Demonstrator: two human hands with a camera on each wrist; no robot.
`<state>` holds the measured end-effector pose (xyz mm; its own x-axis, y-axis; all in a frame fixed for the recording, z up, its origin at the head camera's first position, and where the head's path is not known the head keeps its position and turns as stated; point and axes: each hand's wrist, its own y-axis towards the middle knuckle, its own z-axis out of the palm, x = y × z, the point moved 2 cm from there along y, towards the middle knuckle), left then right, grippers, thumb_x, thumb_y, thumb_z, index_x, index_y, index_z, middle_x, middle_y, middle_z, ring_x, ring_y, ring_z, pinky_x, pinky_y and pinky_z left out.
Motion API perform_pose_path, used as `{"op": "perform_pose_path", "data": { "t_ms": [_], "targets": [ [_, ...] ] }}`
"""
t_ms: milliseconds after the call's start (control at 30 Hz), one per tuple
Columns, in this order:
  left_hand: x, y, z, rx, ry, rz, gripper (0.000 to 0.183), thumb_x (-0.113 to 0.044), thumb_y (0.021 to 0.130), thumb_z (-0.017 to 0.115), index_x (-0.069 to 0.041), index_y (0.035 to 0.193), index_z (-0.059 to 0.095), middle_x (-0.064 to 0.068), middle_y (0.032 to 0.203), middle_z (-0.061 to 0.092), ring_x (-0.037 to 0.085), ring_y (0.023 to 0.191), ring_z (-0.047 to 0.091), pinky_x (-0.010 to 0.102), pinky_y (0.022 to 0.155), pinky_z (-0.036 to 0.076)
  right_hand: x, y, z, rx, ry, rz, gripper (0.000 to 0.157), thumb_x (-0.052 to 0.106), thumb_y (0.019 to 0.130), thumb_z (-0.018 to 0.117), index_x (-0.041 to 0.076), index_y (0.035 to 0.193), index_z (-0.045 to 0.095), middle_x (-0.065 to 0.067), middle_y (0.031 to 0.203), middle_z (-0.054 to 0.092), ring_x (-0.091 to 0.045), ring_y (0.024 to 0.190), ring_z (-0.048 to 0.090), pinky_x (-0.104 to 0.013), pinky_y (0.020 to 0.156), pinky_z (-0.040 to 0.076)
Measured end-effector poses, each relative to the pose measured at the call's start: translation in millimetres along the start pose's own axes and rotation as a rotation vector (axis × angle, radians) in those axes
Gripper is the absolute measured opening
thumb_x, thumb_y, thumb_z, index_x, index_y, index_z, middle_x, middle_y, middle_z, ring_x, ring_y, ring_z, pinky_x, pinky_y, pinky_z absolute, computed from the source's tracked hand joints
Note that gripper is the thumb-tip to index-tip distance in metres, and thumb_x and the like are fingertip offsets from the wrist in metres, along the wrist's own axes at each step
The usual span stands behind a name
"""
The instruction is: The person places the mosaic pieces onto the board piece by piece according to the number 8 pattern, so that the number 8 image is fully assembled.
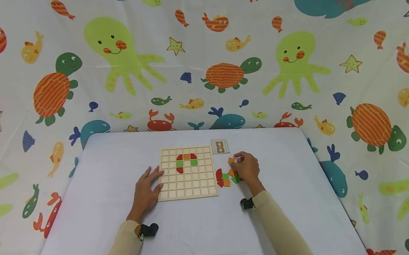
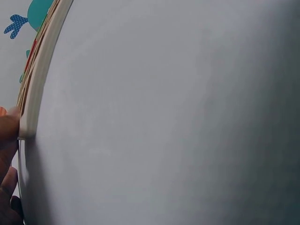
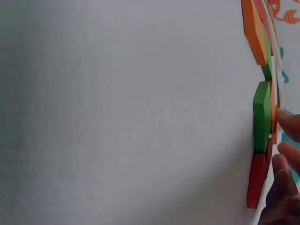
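Note:
A wooden grid board [image 1: 190, 190] lies on the table. In its upper part sit red rounded tiles [image 1: 193, 156], green square tiles [image 1: 180, 163] and an orange tile [image 1: 186, 157]. Along the board's left edge rests my left hand [image 1: 147, 193], fingers spread and fingertips at the rim; the left wrist view catches the board's side [image 2: 40, 79] with a thumb against it. Right of the board, my right hand [image 1: 247, 167] pinches a small orange tile [image 1: 231, 160] between thumb and fingertips. Below it lie loose red [image 1: 219, 178], green [image 1: 225, 176] and orange tiles [image 1: 226, 183], partly hidden by the hand.
A small pattern card [image 1: 220, 146] with a printed grid lies beyond the loose tiles, beside the board's upper right corner. White cloth covers the table [image 1: 197, 236]. Behind its far edge hangs a curtain [image 1: 203, 115] printed with sea animals.

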<state>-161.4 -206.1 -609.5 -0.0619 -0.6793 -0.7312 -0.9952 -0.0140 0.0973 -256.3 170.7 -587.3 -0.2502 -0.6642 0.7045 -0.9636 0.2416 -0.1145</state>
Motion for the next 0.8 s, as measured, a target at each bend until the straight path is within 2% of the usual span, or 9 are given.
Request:
{"op": "perform_pose_path", "data": {
  "t_ms": [200, 433, 800],
  "targets": [
    [-0.4, -0.4, -0.7, -0.002, 0.008, 0.000, 0.050, -0.004, 0.098, 0.070, -0.009, 0.147, 0.062, 0.012, 0.167, 0.046, 0.043, 0.162, 0.026, 0.068, 0.130, 0.021, 3, 3, 1.3, 0.039, -0.019, -0.007, 0.024, 0.029, 0.094, 0.082, 0.017, 0.112, 0.074, -0.006, 0.099, 0.066, -0.025, 0.089, 0.061, -0.032, 0.068, 0.051],
    [-1.2, 0.4, -0.8, -0.010, 0.006, 0.005, 0.049, -0.004, 0.098, 0.070, -0.008, 0.147, 0.063, 0.012, 0.167, 0.046, 0.044, 0.162, 0.027, 0.069, 0.130, 0.021, 11, 5, 8.6, 0.080, 0.020, -0.026, 0.021, 0.020, 0.095, 0.080, 0.018, 0.109, 0.066, -0.007, 0.102, 0.069, -0.025, 0.087, 0.063, -0.027, 0.066, 0.053],
    [-4.9, -1.8, -2.2, -0.021, -0.005, 0.002, 0.049, -0.003, 0.097, 0.071, -0.007, 0.145, 0.064, 0.013, 0.166, 0.048, 0.045, 0.161, 0.029, 0.070, 0.129, 0.022, 35, -12, 32.7, 0.081, 0.143, -0.183, 0.018, 0.020, 0.096, 0.080, 0.019, 0.110, 0.068, -0.004, 0.104, 0.070, -0.021, 0.089, 0.059, -0.027, 0.074, 0.052]
  ]
}}
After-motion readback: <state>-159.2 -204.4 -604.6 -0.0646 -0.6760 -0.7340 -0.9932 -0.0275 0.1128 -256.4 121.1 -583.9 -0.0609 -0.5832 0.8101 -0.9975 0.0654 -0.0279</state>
